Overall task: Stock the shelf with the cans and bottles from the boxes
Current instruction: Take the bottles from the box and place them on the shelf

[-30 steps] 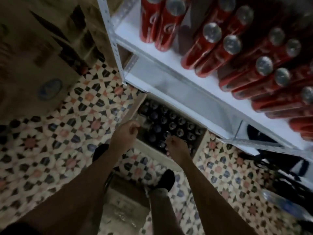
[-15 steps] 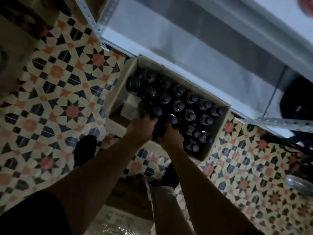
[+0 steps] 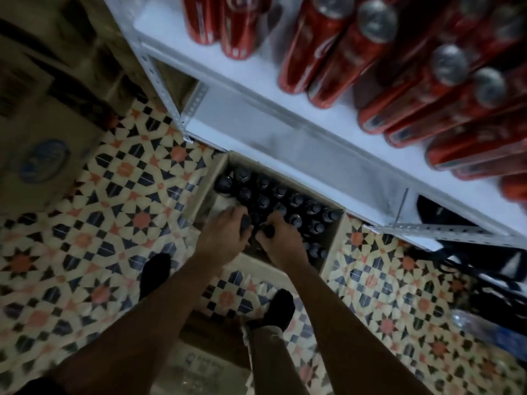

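Left hand [image 3: 225, 238] and right hand [image 3: 281, 240] each grip one dark bottle [image 3: 245, 222] by the neck in the cardboard box [image 3: 332, 246]. Lift vertically, clearing adjacent bottles.

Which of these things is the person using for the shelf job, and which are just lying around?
For the job:
- dark bottles in the open cardboard box
- left hand and right hand, each gripping a bottle top
- white shelf with red cans

Just lying about:
- patterned floor
- brown boxes at left
- clear plastic bottle on the floor
- dark bag under the shelf
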